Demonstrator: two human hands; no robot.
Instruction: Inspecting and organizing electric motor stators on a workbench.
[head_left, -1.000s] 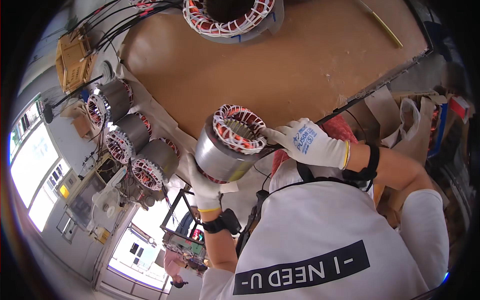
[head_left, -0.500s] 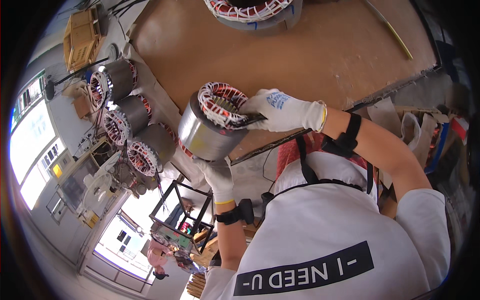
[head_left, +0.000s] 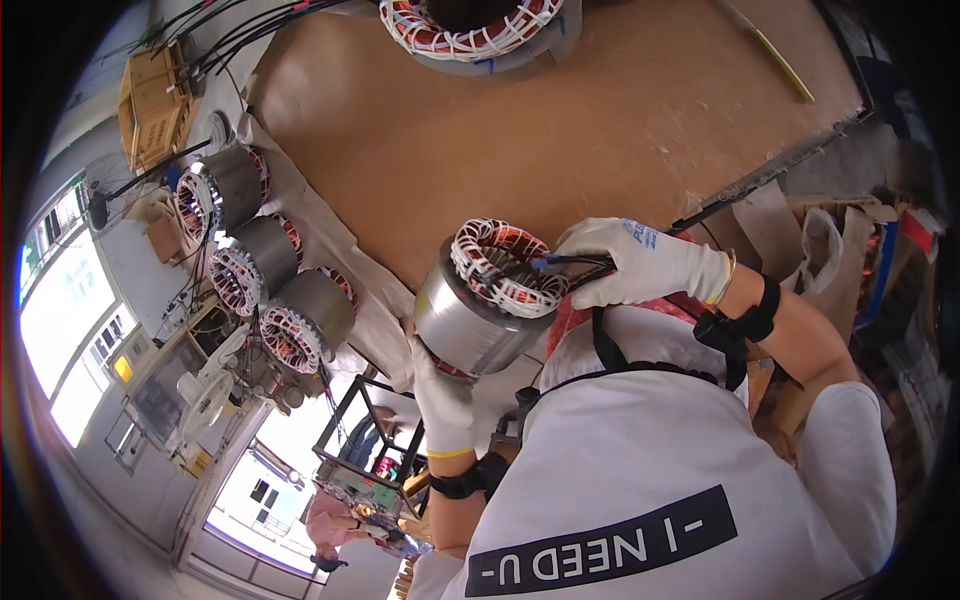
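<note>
A motor stator (head_left: 478,325), a grey metal cylinder with white-laced copper windings, is tilted over the table's near edge. My left hand (head_left: 441,395), in a white glove, is closed on its lower left side, and the fingers behind and under it are hidden. Also gloved, my right hand (head_left: 625,262) pinches dark lead wires (head_left: 577,263) at the stator's upper right rim. The wires cross the open end of the windings. Whether the stator's underside rests on anything cannot be seen.
Several stators (head_left: 308,318) lie on their sides at the left edge of the brown table (head_left: 600,130). A larger stator (head_left: 500,50) stands at the far side. A yellow rod (head_left: 783,68) lies far right. Another person (head_left: 330,525) is in the background.
The stator has come toward me and to the right, with both hands moving along with it. My right hand has the lead wires drawn across the windings' open end.
</note>
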